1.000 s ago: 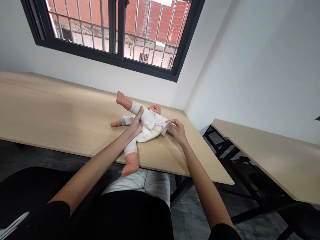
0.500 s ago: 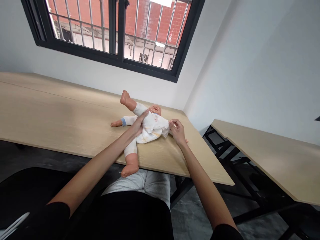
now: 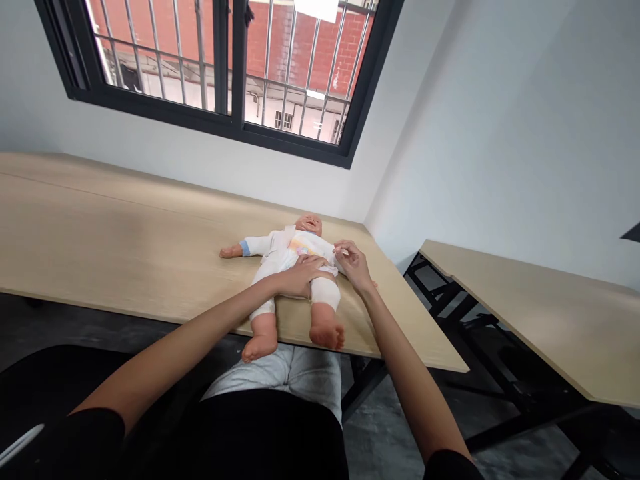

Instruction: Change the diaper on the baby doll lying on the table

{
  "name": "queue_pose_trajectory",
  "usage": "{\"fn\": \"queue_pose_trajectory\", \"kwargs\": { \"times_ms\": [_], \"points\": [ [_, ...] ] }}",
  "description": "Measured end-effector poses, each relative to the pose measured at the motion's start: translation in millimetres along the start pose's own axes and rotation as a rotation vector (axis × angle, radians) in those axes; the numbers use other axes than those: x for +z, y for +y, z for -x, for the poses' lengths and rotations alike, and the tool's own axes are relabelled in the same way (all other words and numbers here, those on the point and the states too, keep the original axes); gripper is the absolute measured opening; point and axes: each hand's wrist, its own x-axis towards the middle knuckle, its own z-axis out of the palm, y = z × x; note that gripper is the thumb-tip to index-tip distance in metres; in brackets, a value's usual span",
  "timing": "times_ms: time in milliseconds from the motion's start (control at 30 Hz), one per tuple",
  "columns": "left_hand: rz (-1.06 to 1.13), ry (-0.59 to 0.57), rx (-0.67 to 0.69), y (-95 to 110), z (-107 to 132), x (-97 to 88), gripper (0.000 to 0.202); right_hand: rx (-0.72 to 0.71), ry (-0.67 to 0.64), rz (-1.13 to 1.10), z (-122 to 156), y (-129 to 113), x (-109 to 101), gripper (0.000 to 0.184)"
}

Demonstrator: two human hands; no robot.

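A baby doll point(image 3: 287, 247) in white clothes lies on its back on the wooden table point(image 3: 125, 247), head toward the wall. Its bare feet reach the table's near edge, one leg on each side. My left hand point(image 3: 303, 275) lies across the doll's lower belly and hip, its fingers curled over the white cloth at the top of one leg. At the doll's other side, my right hand point(image 3: 354, 263) is closed in a pinch at the edge of the white clothing. What lies between those fingertips is too small to make out clearly.
A barred window point(image 3: 235, 123) with a dark frame is in the wall behind the table. To the right, across a gap, stands a second wooden table point(image 3: 525, 307) on black legs. A black chair point(image 3: 60, 380) is at lower left.
The doll's raised leg has come down toward the near edge and over to the right. My left hand has moved right onto its hip. My right hand has hardly moved.
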Motion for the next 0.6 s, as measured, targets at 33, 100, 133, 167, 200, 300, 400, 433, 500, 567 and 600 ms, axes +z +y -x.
{"fn": "queue_pose_trajectory", "kwargs": {
  "times_ms": [33,100,133,167,200,300,400,433,500,567,600],
  "points": [
    [-0.04,-0.006,0.003,1,1,0.6,0.043,0.004,0.013,0.004,0,0,-1,0.035],
    [-0.005,0.04,-0.022,0,2,0.6,0.048,0.02,0.042,0.007,-1,2,-2,0.034],
    [0.032,0.066,-0.034,-2,2,-0.1,0.053,0.032,0.051,0.004,-1,4,-3,0.033],
    [0.071,0.083,-0.04,-5,1,-1.1,0.058,0.045,0.053,-0.004,-1,6,-3,0.033],
    [0.1,0.091,-0.04,-9,0,-2.3,0.061,0.062,0.045,-0.02,-1,8,-2,0.033],
    [0.209,0.069,-0.039,-25,-5,-6.8,0.059,0.14,-0.017,-0.119,2,14,1,0.035],
    [0.406,0.048,-0.035,-34,-9,-11.2,0.054,0.244,-0.056,-0.269,6,18,6,0.038],
    [0.459,0.04,-0.032,-34,-8,-12.6,0.053,0.273,-0.054,-0.321,7,19,8,0.039],
    [0.504,0.022,-0.031,-28,-6,-14.4,0.051,0.312,-0.044,-0.415,8,21,10,0.04],
    [0.484,0.0,-0.029,-19,-4,-14.3,0.047,0.324,-0.039,-0.479,8,24,11,0.039],
    [0.448,-0.006,-0.022,-14,-3,-13.4,0.045,0.327,-0.041,-0.493,8,26,11,0.038]
  ]
}}
